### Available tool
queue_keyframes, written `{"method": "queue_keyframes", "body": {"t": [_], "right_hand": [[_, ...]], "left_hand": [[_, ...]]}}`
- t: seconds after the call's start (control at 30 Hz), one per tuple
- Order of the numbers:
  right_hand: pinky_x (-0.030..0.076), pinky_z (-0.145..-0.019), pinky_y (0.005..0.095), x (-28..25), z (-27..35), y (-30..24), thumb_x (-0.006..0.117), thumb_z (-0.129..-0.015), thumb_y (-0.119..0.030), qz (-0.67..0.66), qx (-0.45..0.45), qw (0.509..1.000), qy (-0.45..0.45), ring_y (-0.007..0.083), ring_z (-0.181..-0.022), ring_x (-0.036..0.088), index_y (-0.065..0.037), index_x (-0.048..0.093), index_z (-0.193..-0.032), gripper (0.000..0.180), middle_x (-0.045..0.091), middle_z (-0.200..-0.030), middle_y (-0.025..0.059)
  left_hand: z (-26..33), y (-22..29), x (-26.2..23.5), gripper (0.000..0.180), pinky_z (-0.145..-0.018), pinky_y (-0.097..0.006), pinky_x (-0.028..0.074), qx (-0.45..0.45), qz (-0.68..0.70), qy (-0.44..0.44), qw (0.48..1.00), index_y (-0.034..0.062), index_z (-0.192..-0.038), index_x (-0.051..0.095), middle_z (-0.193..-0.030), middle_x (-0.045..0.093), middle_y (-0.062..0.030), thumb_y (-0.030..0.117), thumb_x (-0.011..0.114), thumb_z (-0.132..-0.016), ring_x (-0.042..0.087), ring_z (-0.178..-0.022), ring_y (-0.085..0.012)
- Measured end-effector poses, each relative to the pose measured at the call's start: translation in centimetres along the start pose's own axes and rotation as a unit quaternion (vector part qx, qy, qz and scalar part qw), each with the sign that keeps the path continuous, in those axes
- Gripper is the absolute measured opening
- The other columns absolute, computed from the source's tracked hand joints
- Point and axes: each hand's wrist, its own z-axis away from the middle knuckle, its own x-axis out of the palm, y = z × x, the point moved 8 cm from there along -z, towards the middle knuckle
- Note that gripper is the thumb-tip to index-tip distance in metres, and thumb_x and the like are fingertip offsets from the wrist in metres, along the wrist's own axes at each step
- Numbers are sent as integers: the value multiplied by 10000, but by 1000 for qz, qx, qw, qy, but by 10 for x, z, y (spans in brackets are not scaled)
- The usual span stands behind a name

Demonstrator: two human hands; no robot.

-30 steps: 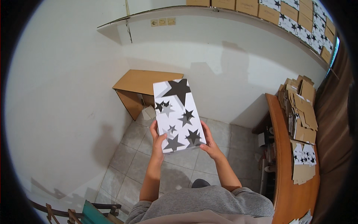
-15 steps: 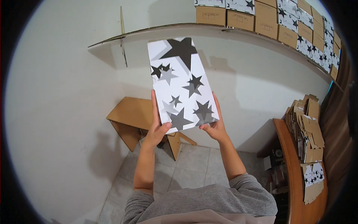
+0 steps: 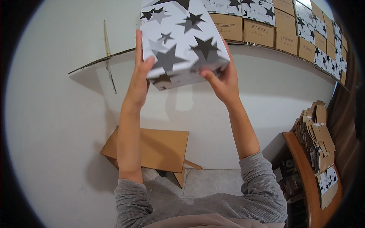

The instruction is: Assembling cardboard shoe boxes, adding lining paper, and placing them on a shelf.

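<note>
Overhead, both hands (arms raised) grip star-patterned box (image 3: 181, 40)

Brown and star-printed boxes (image 3: 262, 32) are lined along a high shelf (image 3: 114, 57); flattened cartons (image 3: 317, 133) (stacked unevenly) are piled on a wooden table (image 3: 304, 171).

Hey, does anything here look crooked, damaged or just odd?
Yes: the big cardboard box on the floor sits tipped on a corner against the wall. The star-patterned box held overhead looks intact.

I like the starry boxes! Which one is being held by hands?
The big star box up front, gripped by the left hand and right hand. The other star boxes sit on the shelf.
</note>
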Motion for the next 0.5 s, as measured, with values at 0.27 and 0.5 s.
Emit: {"method": "queue_keyframes", "body": {"t": [0.27, 0.5], "right_hand": [[451, -895, 304, 11, -85, 62, 672, -867, -326, 180, 32, 982, 40, 215, -1063, 588, 12, 424, -1353, 642, 622, -1148, 169], [469, -863, 369, 11, -113, 82, 652, -877, -279, 310, -16, 944, 115, 338, -1000, 607, 76, 433, -1278, 578, 612, -1100, 246]], "left_hand": [[-125, -69, -57, 801, -1065, -345, 310, -153, 57, -14, 986, 69, -1481, 213, -1422, 387, -109, 552, 469, -895, 372, -1308, -249], [-159, -80, -47, 881, -1008, -369, 396, -88, -19, -56, 994, -21, -1417, 239, -1312, 470, -180, 523, 619, -838, 486, -1199, -246]]}}
